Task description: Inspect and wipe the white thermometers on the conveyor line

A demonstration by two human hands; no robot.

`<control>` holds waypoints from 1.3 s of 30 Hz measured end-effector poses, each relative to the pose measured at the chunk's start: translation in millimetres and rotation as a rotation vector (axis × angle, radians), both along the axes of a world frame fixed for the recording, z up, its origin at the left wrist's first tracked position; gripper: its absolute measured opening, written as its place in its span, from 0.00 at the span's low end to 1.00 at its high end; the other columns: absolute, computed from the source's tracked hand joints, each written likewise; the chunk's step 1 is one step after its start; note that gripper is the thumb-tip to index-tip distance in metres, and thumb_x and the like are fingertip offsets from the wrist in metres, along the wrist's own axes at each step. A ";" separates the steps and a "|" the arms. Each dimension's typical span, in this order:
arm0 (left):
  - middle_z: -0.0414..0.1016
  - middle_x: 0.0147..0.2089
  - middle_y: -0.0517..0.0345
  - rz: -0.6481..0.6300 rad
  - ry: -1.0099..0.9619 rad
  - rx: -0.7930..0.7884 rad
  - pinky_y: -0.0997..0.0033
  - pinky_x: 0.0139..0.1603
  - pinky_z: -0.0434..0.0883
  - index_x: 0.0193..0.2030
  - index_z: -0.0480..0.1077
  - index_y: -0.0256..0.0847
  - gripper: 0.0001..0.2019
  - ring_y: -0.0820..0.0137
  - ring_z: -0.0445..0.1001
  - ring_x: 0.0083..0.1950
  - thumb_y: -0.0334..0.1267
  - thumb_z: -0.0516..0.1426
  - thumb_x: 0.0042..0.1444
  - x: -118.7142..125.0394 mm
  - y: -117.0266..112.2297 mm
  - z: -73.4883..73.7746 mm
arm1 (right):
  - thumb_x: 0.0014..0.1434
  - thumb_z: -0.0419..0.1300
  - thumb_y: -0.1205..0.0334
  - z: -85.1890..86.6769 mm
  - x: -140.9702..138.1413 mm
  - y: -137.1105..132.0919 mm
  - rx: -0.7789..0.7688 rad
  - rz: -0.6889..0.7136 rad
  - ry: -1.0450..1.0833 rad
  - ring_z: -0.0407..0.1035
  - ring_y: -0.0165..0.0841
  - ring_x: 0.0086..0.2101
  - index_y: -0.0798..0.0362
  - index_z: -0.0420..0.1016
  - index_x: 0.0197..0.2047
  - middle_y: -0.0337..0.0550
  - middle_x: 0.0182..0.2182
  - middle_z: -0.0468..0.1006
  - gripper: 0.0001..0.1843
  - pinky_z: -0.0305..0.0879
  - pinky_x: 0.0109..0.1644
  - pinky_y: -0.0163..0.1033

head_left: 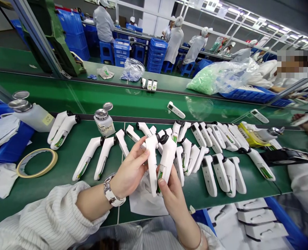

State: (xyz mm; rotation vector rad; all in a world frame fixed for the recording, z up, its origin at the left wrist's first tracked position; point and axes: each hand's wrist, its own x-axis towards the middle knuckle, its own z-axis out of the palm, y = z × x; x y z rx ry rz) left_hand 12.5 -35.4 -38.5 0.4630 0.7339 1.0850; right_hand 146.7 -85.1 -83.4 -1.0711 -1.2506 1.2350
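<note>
Head view, hands (130, 176) holding devices (168, 154), grip partly unclear

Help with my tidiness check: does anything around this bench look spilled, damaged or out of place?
No spill or damage stands out. The oddest thing is a crumpled scrap lying loose on the far ledge, looking like litter. The white device in the right hand shows green inside, but several on the table do too.

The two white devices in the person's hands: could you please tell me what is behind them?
Behind the held devices, more white devices lie on the green table. The held devices and the hands cover some of these, so their full number cannot be told.
</note>
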 end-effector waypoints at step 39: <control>0.72 0.41 0.50 0.035 -0.191 0.292 0.80 0.25 0.64 0.52 0.62 0.39 0.16 0.75 0.67 0.29 0.38 0.52 0.58 -43.1 5.7 34.3 | 0.47 0.53 0.75 10.0 13.7 14.7 0.119 0.442 -0.839 0.70 0.35 0.32 0.50 0.68 0.35 0.41 0.32 0.75 0.13 0.65 0.34 0.38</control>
